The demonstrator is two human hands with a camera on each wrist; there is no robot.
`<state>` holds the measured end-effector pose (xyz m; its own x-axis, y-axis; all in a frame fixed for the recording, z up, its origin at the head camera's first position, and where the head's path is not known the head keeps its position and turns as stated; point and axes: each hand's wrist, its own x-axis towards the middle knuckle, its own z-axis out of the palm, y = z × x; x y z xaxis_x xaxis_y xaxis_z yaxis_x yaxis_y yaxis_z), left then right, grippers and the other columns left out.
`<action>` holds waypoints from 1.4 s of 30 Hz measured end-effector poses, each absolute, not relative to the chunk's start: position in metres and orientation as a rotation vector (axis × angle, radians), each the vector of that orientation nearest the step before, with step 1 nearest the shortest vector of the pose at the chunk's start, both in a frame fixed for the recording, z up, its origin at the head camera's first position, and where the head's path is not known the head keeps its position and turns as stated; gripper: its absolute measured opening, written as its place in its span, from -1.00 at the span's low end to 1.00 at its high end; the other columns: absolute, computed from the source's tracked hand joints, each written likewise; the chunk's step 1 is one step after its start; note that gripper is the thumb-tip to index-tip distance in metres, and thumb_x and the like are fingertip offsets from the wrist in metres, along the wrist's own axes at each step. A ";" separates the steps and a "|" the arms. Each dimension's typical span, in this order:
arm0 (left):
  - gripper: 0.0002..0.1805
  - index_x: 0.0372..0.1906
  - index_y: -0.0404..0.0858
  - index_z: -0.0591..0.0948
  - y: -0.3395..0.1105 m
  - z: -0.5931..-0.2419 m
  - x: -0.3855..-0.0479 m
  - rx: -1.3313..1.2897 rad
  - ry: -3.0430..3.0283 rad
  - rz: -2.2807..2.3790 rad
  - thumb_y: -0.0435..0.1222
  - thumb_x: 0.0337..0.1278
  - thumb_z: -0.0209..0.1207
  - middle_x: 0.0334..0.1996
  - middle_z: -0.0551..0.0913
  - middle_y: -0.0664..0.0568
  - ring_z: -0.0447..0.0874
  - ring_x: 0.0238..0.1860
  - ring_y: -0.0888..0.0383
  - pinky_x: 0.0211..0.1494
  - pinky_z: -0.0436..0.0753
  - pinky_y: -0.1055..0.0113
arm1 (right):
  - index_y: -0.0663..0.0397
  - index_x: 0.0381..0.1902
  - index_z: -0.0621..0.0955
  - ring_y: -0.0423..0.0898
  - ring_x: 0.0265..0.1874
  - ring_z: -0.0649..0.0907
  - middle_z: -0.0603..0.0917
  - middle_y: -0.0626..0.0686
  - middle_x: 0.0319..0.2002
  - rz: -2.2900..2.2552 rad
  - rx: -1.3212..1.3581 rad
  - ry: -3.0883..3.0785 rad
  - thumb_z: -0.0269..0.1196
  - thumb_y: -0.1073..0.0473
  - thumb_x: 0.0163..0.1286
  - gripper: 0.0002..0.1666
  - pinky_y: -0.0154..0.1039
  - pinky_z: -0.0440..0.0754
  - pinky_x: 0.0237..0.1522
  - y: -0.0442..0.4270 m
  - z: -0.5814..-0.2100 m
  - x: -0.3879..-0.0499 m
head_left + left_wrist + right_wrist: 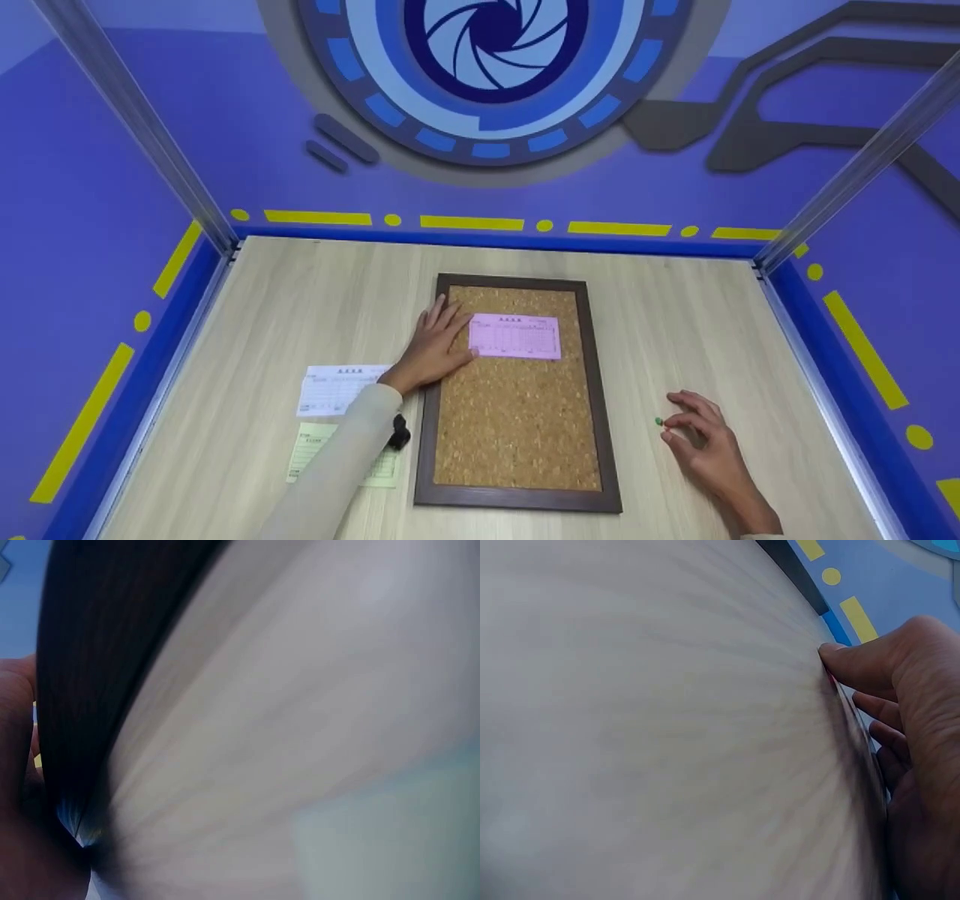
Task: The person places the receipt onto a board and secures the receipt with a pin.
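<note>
A pink printed slip (516, 337) lies on the upper part of a cork board (517, 435) with a dark brown frame. My left hand (433, 346) rests across the board's left edge with its fingers spread; its thumb and a fingertip touch the slip's left side. To the right of the board, my right hand (701, 442) is low at the table, its thumb and forefinger pinching a tiny red push pin (831, 679). A tiny green push pin (658, 421) shows right beside those fingertips. Most of the red pin is hidden.
Left of the board, a white printed slip (330, 388) and a pale green slip (306, 450) lie on the wooden table (337, 300), partly under my left forearm. Blue panels (187, 112) and metal posts (862, 165) stand around the table.
</note>
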<state>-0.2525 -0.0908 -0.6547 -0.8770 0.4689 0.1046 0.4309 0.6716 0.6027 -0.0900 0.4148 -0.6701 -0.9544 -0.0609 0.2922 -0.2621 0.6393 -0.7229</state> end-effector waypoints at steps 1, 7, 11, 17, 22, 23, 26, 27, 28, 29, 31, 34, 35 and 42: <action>-0.14 0.69 -0.26 0.36 -0.091 -0.657 -0.253 0.759 2.814 1.003 0.06 0.47 0.27 0.76 0.14 -0.24 -0.31 0.80 -0.30 0.73 -0.19 -0.40 | -0.03 -0.20 0.81 -0.20 0.51 0.39 0.68 0.24 0.32 1.215 0.263 -2.618 0.58 0.52 0.21 -0.64 -0.62 0.23 0.47 0.415 -0.671 -0.089; -0.13 0.69 -0.25 0.37 -0.091 -0.669 -0.251 0.778 2.783 1.057 0.06 0.44 0.29 0.75 0.15 -0.25 -0.32 0.80 -0.29 0.73 -0.21 -0.40 | -0.04 -0.21 0.81 -0.24 0.49 0.40 0.69 0.24 0.31 1.199 0.257 -2.621 0.56 0.51 0.23 -0.66 -0.65 0.22 0.44 0.414 -0.675 -0.079; -0.12 0.71 -0.22 0.35 -0.091 -0.671 -0.249 0.768 2.781 1.038 0.08 0.45 0.27 0.76 0.13 -0.22 -0.34 0.80 -0.26 0.74 -0.23 -0.37 | -0.04 -0.21 0.81 -0.19 0.49 0.42 0.69 0.24 0.32 1.212 0.255 -2.616 0.54 0.53 0.24 -0.65 -0.66 0.23 0.43 0.414 -0.677 -0.077; -0.13 0.69 -0.26 0.38 -0.094 -0.672 -0.246 0.779 2.796 1.057 0.08 0.45 0.27 0.75 0.14 -0.26 -0.30 0.79 -0.33 0.72 -0.20 -0.42 | -0.04 -0.24 0.80 -0.05 0.47 0.44 0.70 0.27 0.29 1.216 0.278 -2.598 0.54 0.57 0.20 -0.62 -0.65 0.24 0.42 0.413 -0.678 -0.080; -0.11 0.71 -0.22 0.36 -0.097 -0.674 -0.248 0.769 2.802 1.052 0.14 0.47 0.24 0.76 0.13 -0.24 -0.32 0.80 -0.31 0.72 -0.22 -0.42 | -0.05 -0.26 0.79 -0.10 0.47 0.45 0.70 0.27 0.30 1.236 0.298 -2.591 0.55 0.54 0.22 -0.64 -0.66 0.27 0.41 0.412 -0.676 -0.084; -0.11 0.71 -0.21 0.36 -0.098 -0.675 -0.250 0.771 2.807 1.054 0.14 0.47 0.24 0.76 0.14 -0.23 -0.31 0.80 -0.30 0.72 -0.22 -0.42 | -0.05 -0.26 0.79 -0.11 0.47 0.45 0.70 0.26 0.30 1.234 0.301 -2.590 0.55 0.53 0.23 -0.65 -0.65 0.26 0.41 0.412 -0.676 -0.085; -0.10 0.72 -0.18 0.34 -0.099 -0.678 -0.254 0.782 2.819 1.050 0.18 0.47 0.22 0.77 0.13 -0.20 -0.33 0.80 -0.27 0.72 -0.23 -0.40 | -0.06 -0.27 0.80 -0.09 0.47 0.46 0.70 0.27 0.29 1.235 0.307 -2.575 0.55 0.51 0.25 -0.66 -0.65 0.27 0.41 0.411 -0.674 -0.087; -0.09 0.72 -0.19 0.34 -0.099 -0.678 -0.255 0.788 2.824 1.048 0.19 0.48 0.21 0.77 0.12 -0.20 -0.33 0.80 -0.26 0.72 -0.22 -0.40 | -0.06 -0.28 0.80 -0.07 0.47 0.46 0.70 0.28 0.29 1.241 0.310 -2.567 0.55 0.51 0.25 -0.67 -0.64 0.28 0.42 0.410 -0.673 -0.088; -0.09 0.72 -0.19 0.34 -0.099 -0.679 -0.257 0.796 2.830 1.046 0.19 0.48 0.21 0.77 0.12 -0.20 -0.32 0.80 -0.27 0.72 -0.21 -0.41 | -0.06 -0.28 0.80 -0.06 0.47 0.46 0.70 0.29 0.29 1.247 0.312 -2.560 0.55 0.51 0.26 -0.67 -0.64 0.29 0.42 0.410 -0.672 -0.089; -0.09 0.72 -0.19 0.34 -0.099 -0.680 -0.258 0.804 2.835 1.041 0.20 0.48 0.21 0.77 0.12 -0.20 -0.31 0.80 -0.27 0.72 -0.20 -0.42 | -0.07 -0.28 0.80 -0.06 0.47 0.46 0.70 0.28 0.29 1.249 0.309 -2.559 0.55 0.51 0.26 -0.67 -0.64 0.29 0.42 0.409 -0.672 -0.089; -0.09 0.72 -0.19 0.33 -0.098 -0.680 -0.259 0.811 2.838 1.027 0.21 0.49 0.20 0.78 0.10 -0.18 -0.31 0.80 -0.27 0.72 -0.19 -0.42 | -0.05 -0.28 0.81 -0.06 0.47 0.46 0.70 0.28 0.29 1.278 0.287 -2.557 0.54 0.51 0.27 -0.68 -0.64 0.32 0.41 0.409 -0.671 -0.089; -0.09 0.72 -0.19 0.33 -0.097 -0.679 -0.260 0.817 2.838 1.028 0.20 0.49 0.20 0.78 0.09 -0.18 -0.31 0.80 -0.27 0.72 -0.19 -0.42 | -0.05 -0.26 0.82 -0.10 0.47 0.46 0.71 0.24 0.29 1.322 0.215 -2.566 0.54 0.46 0.31 -0.74 -0.65 0.33 0.39 0.408 -0.668 -0.089; -0.09 0.72 -0.20 0.33 -0.096 -0.679 -0.261 0.821 2.834 1.035 0.19 0.49 0.21 0.78 0.09 -0.19 -0.31 0.80 -0.27 0.72 -0.19 -0.42 | -0.04 -0.26 0.82 -0.11 0.47 0.46 0.72 0.21 0.30 1.342 0.183 -2.567 0.54 0.43 0.32 -0.76 -0.66 0.33 0.38 0.408 -0.667 -0.089; -0.09 0.71 -0.20 0.35 -0.095 -0.676 -0.263 0.837 2.834 1.054 0.19 0.47 0.22 0.78 0.11 -0.19 -0.31 0.80 -0.27 0.72 -0.20 -0.40 | 0.07 -0.25 0.82 -0.12 0.41 0.52 0.76 0.21 0.23 1.389 0.082 -2.487 0.54 0.44 0.32 -0.82 -0.66 0.40 0.32 0.404 -0.660 -0.093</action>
